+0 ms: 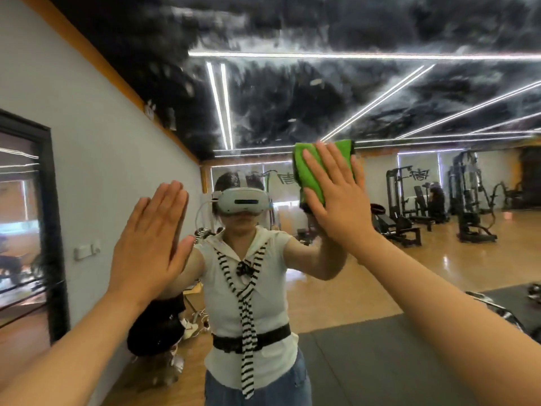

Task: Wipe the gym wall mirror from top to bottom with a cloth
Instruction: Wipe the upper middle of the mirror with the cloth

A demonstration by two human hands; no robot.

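The wall mirror fills almost the whole head view and reflects the gym and a person wearing a headset. My right hand lies flat with straight, spread fingers and presses a folded green cloth against the glass at about head height, right of centre. Most of the cloth shows above and left of the fingers. My left hand is raised at the left with its fingers straight and together, palm toward the glass, holding nothing. Whether it touches the mirror is unclear.
A grey side wall with a dark-framed opening runs along the left. Reflected in the glass are weight machines at the right, a wooden floor and a dark floor mat at lower right.
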